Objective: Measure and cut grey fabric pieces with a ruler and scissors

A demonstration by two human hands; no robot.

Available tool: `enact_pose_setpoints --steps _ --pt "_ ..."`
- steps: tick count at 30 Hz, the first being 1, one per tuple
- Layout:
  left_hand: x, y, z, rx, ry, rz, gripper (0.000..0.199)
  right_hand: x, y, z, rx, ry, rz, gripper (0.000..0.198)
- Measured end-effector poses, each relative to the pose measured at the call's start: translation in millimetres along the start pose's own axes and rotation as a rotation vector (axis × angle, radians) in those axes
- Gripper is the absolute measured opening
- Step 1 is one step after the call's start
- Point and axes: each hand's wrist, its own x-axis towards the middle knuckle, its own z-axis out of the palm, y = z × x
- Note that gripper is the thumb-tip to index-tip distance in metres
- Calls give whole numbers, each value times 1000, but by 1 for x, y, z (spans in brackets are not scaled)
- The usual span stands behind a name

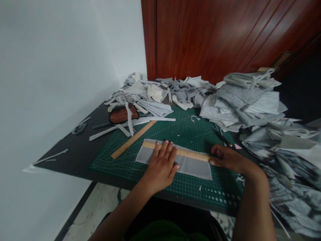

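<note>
My left hand (pixel 164 159) is lying flat, fingers slightly apart, and it is resting across a wooden ruler (pixel 190 154) and the pale grey cloth (pixel 193 168) under it. The cloth is lying flat on the green cutting mat (pixel 185 188), near the middle of the table's near edge, and the ruler is running lengthwise along the cloth's far side. My right hand (pixel 227 157) is curling at the ruler's right end, thumb touching it; I cannot tell whether I am pinching it or only steadying it.

A second ruler (pixel 134 140) is lying at a slant on the mat, left of the cloth and apart from it. Beyond my right hand, dark scissors (pixel 224 138) are resting by the mat's right edge, with a small pink scrap (pixel 237 146) just beside them. Toward the far left corner of the table (pixel 75 152), white strips (pixel 157 118) are lying near a brown pouch (pixel 122 114), one of them crossing it. Loose offcuts (pixel 152 92) are heaping along the far edge, and folded grey fabric (pixel 247 103) is piling up toward the far right corner.
</note>
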Motion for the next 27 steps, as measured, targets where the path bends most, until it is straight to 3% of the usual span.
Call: enact_pose_setpoints --steps 10,27 --pt "0 -1 -1 10 -7 10 62 0 3 3 32 -51 9 18" --pt "0 -1 -1 46 2 21 63 1 3 2 32 -97 104 23"
